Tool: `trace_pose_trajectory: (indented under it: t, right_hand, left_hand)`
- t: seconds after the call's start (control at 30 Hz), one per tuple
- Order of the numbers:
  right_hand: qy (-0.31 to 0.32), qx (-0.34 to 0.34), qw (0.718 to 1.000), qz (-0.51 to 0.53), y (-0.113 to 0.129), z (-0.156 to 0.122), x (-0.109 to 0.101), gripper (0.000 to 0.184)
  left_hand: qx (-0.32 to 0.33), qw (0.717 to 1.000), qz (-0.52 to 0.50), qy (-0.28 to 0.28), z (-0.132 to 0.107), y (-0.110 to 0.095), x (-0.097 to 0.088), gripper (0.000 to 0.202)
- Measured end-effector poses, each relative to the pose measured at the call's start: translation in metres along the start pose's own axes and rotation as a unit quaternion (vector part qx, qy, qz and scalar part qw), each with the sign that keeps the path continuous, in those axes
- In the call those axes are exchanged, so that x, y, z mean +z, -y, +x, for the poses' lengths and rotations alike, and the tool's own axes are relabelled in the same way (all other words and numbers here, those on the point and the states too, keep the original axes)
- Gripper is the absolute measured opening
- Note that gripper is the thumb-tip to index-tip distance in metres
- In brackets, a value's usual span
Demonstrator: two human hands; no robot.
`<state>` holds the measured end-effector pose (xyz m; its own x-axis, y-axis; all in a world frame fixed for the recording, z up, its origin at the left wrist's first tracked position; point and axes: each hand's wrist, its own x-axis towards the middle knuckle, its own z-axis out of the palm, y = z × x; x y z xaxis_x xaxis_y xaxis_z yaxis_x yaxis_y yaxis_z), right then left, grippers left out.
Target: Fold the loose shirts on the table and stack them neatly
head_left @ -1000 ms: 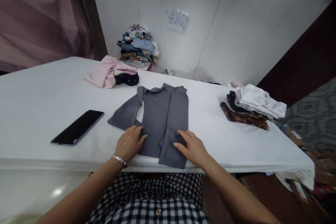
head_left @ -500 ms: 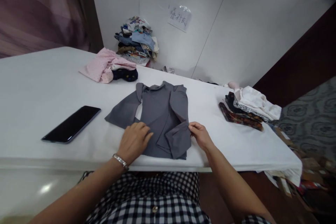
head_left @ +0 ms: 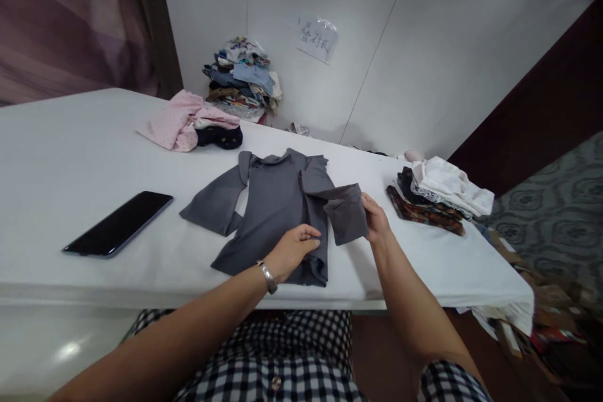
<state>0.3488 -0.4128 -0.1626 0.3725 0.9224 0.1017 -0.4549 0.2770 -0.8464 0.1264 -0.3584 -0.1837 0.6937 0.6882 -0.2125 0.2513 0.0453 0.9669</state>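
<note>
A grey long-sleeved shirt (head_left: 276, 204) lies on the white table (head_left: 70, 157), partly folded, its left sleeve spread out to the left. My right hand (head_left: 375, 220) is closed on the shirt's right sleeve (head_left: 346, 213) and holds it lifted out to the right. My left hand (head_left: 294, 250), with a silver bracelet at the wrist, pinches the shirt's cloth near its lower right part and presses it to the table.
A black phone (head_left: 117, 224) lies left of the shirt. Pink and dark clothes (head_left: 188, 127) sit at the back left, with a taller pile of clothes (head_left: 242, 75) by the wall. A stack of folded clothes (head_left: 440, 193) is at the right. The table's front edge runs just below my hands.
My right hand took the right sleeve from the shirt's lower part and lifted it up and out to the right. My left hand slid right across the shirt's hem.
</note>
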Motion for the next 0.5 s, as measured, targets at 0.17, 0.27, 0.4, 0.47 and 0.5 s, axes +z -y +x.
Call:
trace_pose_trajectory:
  t: [0.17, 0.27, 0.4, 0.47, 0.5]
  right_hand:
    - [0.049, 0.023, 0.998, -0.033, 0.014, 0.004, 0.017, 0.025]
    - [0.077, 0.084, 0.992, -0.052, 0.007, 0.002, 0.022, 0.026]
    - [0.105, 0.132, 0.982, -0.088, 0.001, -0.001, 0.022, 0.025]
    - [0.114, 0.144, 0.976, -0.113, 0.002, -0.002, 0.025, 0.024]
    - [0.12, 0.148, 0.973, -0.127, 0.003, -0.003, 0.027, 0.024]
  left_hand:
    - [-0.092, 0.986, -0.132, -0.039, -0.014, 0.007, 0.018, 0.022]
    - [-0.106, 0.992, -0.054, -0.028, -0.021, 0.01, 0.011, 0.023]
    - [-0.08, 0.987, 0.136, 0.014, -0.022, 0.008, -0.006, 0.021]
    - [-0.003, 0.978, 0.208, -0.013, -0.017, 0.007, -0.013, 0.02]
    - [0.024, 0.975, 0.219, -0.024, -0.013, 0.006, -0.016, 0.022]
